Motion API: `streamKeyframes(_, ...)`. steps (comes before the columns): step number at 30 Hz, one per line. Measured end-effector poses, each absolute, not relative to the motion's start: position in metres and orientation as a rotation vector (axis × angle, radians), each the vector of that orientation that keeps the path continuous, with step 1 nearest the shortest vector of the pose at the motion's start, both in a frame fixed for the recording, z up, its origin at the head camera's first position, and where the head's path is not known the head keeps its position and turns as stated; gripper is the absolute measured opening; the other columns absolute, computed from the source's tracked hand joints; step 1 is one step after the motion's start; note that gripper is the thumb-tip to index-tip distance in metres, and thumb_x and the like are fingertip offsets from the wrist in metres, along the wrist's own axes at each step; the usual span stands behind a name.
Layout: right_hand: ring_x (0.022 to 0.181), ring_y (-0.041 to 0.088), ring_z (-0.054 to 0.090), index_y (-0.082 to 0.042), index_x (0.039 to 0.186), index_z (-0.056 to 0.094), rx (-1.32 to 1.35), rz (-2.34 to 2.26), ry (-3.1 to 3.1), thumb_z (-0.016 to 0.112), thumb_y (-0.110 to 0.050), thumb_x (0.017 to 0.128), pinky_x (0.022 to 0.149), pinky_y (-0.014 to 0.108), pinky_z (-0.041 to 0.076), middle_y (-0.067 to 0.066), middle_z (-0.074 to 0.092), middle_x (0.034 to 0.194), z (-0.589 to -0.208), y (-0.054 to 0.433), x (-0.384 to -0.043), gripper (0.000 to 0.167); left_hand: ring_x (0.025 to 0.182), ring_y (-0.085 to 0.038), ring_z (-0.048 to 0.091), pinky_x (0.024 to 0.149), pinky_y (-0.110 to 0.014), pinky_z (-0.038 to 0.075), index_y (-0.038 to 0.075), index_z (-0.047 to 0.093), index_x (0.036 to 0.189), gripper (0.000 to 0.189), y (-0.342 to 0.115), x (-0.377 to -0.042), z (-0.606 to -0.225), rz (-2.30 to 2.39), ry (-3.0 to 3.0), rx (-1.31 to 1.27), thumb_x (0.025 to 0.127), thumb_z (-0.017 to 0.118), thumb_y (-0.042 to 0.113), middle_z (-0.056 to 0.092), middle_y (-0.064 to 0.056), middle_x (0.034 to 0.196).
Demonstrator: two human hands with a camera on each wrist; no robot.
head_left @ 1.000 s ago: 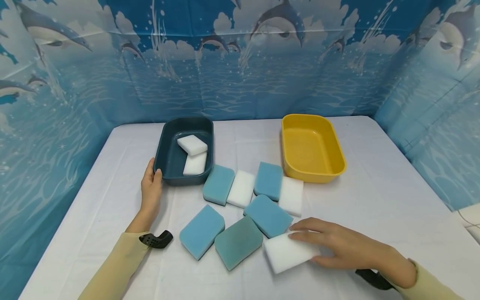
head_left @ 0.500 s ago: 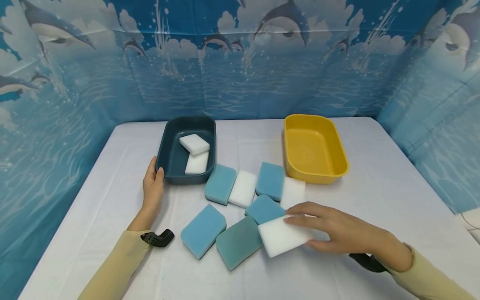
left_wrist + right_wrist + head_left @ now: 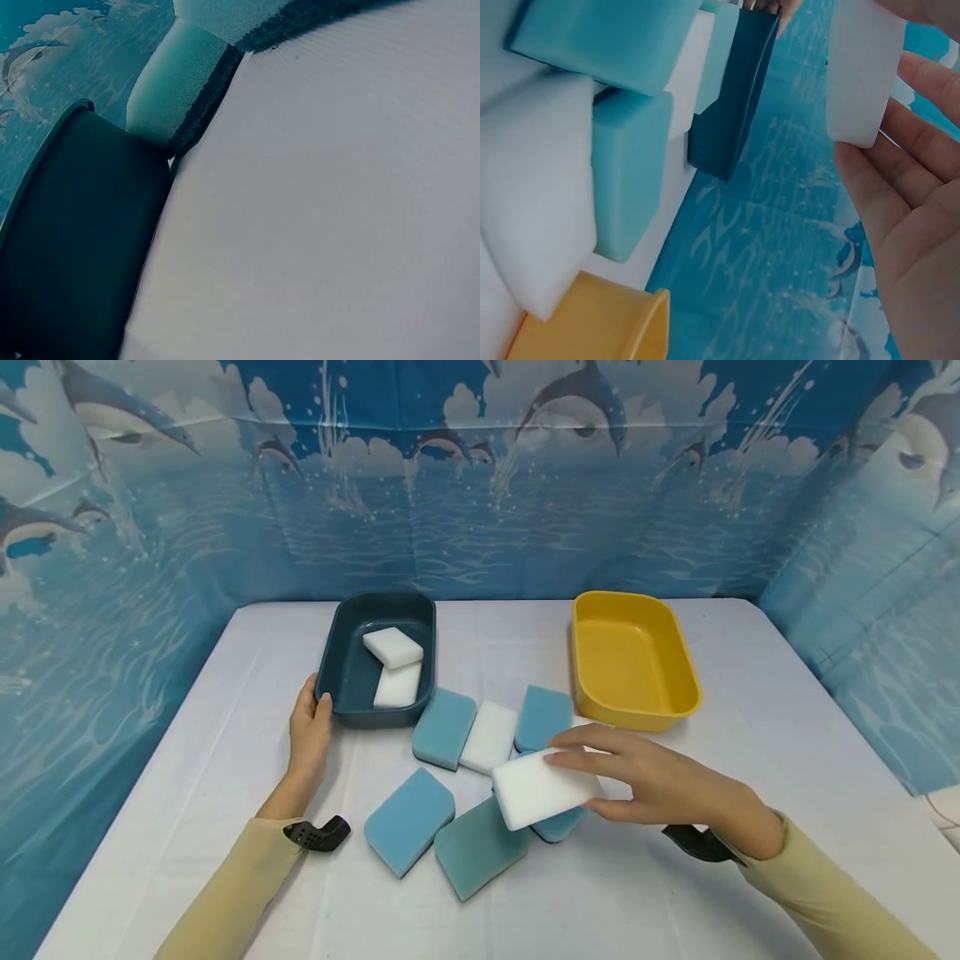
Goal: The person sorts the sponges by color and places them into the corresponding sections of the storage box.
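Observation:
My right hand (image 3: 637, 774) pinches a white sponge (image 3: 543, 787) by its right end, between thumb and fingertips. It hangs over the blue sponges, and in the right wrist view the white sponge (image 3: 864, 75) is raised off the table. My left hand (image 3: 309, 735) holds the near left corner of a dark teal bin (image 3: 378, 718), thumb at the front wall and fingers along the side. Inside that bin lie two white sponges (image 3: 393, 648). The left wrist view catches the bin's outer wall (image 3: 82, 232) but not the hand.
A yellow bin (image 3: 637, 660) stands at the back right. Between the bins and the person lie several blue sponges (image 3: 408, 822), a greener one (image 3: 480, 847) and a white one (image 3: 489, 735). Another white sponge is mostly hidden behind the right hand. A dolphin-print curtain (image 3: 480, 543) encloses the table.
My right hand has lifted the white sponge and carried it up and leftward, from the near right over the blue sponges. The left hand keeps its hold on the dark teal bin.

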State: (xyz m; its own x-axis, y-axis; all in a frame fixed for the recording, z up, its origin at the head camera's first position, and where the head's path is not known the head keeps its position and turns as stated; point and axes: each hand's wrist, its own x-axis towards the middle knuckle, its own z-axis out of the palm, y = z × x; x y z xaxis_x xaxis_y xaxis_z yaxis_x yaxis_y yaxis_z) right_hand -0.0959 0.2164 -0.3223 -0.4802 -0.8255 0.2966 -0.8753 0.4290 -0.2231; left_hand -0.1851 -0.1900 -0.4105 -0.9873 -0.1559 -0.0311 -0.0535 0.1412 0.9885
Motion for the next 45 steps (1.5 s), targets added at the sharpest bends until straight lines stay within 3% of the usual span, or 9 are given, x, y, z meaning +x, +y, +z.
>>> streamKeyframes(5, 0.118, 0.012, 0.050, -0.015, 0.135, 0.050, 1.533, 0.589, -2.519, 0.069, -0.025, 0.085, 0.096, 0.013, 0.044, 0.003, 0.052, 0.132, -0.318, 0.209, -0.106, 0.054, 0.148, -0.015, 0.008, 0.122, -0.033, 0.014, 0.009, 0.008, 0.152, 0.054, -0.189, -0.186, -0.410, -2.027, -2.288, 0.219, 0.103, 0.029, 0.021, 0.008, -0.003, 0.159)
streamKeyframes(22, 0.119, 0.018, 0.051, -0.014, 0.131, 0.053, 1.570, 0.605, -2.404, 0.075, -0.023, 0.079, 0.090, 0.034, 0.054, 0.005, 0.053, 0.131, -0.318, 0.188, -0.129, 0.057, 0.146, -0.020, 0.018, 0.121, -0.035, 0.020, 0.001, 0.017, 0.148, 0.050, -0.187, -0.187, -0.408, -2.058, -2.235, 0.258, 0.103, 0.030, 0.018, 0.018, -0.013, 0.157)
streamKeyframes(33, 0.113, 0.018, 0.054, -0.009, 0.129, 0.054, 1.596, 0.669, -2.312, 0.077, -0.020, 0.077, 0.091, 0.021, 0.051, 0.009, 0.054, 0.127, -0.314, 0.177, -0.149, 0.057, 0.145, -0.019, 0.020, 0.121, -0.034, 0.020, 0.000, 0.019, 0.148, 0.049, -0.188, -0.186, -0.408, -2.078, -2.220, 0.250, 0.103, 0.030, 0.017, 0.020, -0.012, 0.157)
streamKeyframes(45, 0.116, 0.020, 0.053, -0.008, 0.130, 0.054, 1.606, 0.698, -2.308, 0.072, -0.021, 0.082, 0.094, 0.022, 0.050, 0.010, 0.054, 0.127, -0.310, 0.168, -0.165, 0.052, 0.146, -0.017, 0.018, 0.121, -0.033, 0.020, 0.003, 0.019, 0.148, 0.050, -0.190, -0.187, -0.411, -2.058, -2.250, 0.225, 0.103, 0.030, 0.020, 0.019, -0.010, 0.157)
